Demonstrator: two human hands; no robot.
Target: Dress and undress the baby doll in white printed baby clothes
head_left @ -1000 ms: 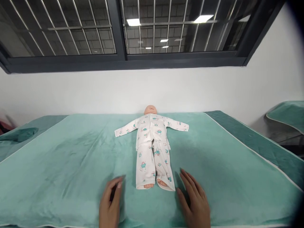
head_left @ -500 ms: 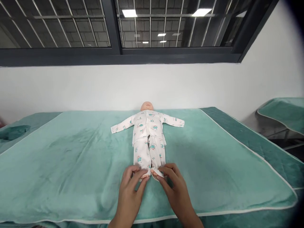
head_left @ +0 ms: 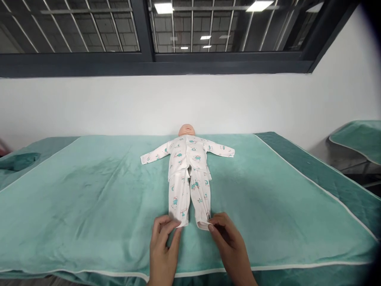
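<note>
A baby doll (head_left: 187, 130) lies on its back with its head toward the wall. It wears a white printed shirt (head_left: 188, 155) with both sleeves spread out, and white printed trousers (head_left: 179, 194). At the left trouser cuff, my left hand (head_left: 164, 244) pinches the hem between thumb and fingers. My right hand (head_left: 229, 243) grips the outer edge of the other cuff, whose opening faces me. The doll's feet and hands are hidden inside the cloth.
Underneath is a green plush blanket (head_left: 89, 222) with white piping. A darker green cover (head_left: 315, 171) shows at the right. Behind stand a white wall (head_left: 119, 103) and a dark-framed barred window (head_left: 226, 63). Another green-covered surface (head_left: 360, 139) is at far right.
My hands have moved apart, drawing the trouser cuffs outward and down over the doll's feet, which showed before. The two trouser legs now lie farther apart.
</note>
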